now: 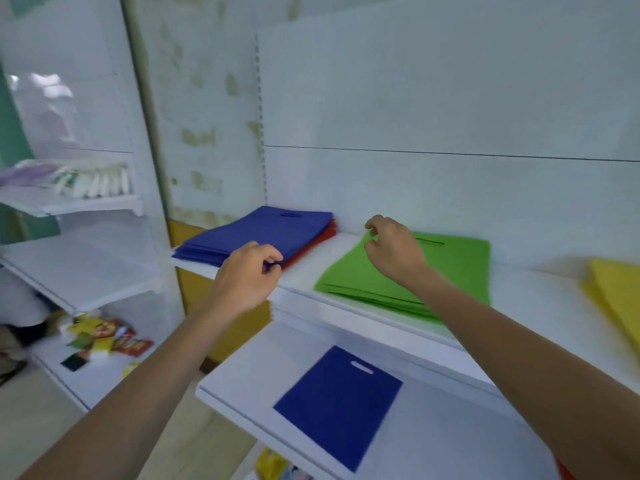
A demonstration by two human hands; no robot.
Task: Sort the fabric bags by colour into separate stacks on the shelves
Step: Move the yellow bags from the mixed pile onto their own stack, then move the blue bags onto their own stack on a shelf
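Observation:
On the upper shelf (304, 285) lies a stack of blue bags (256, 233) on top of red bags (317, 242). My left hand (247, 275) pinches the near corner of the blue stack. A stack of green bags (460, 271) lies to the right, and my right hand (391, 249) hovers over its left part with loosely curled fingers, holding nothing. Yellow bags (616, 299) lie at the far right. A single blue bag (339, 400) lies flat on the lower shelf (433, 431).
A second white shelf unit (79, 271) stands at the left, with packets (104, 337) on its lowest board and pale goods (93, 181) higher up. A red edge (564, 471) shows at the bottom right.

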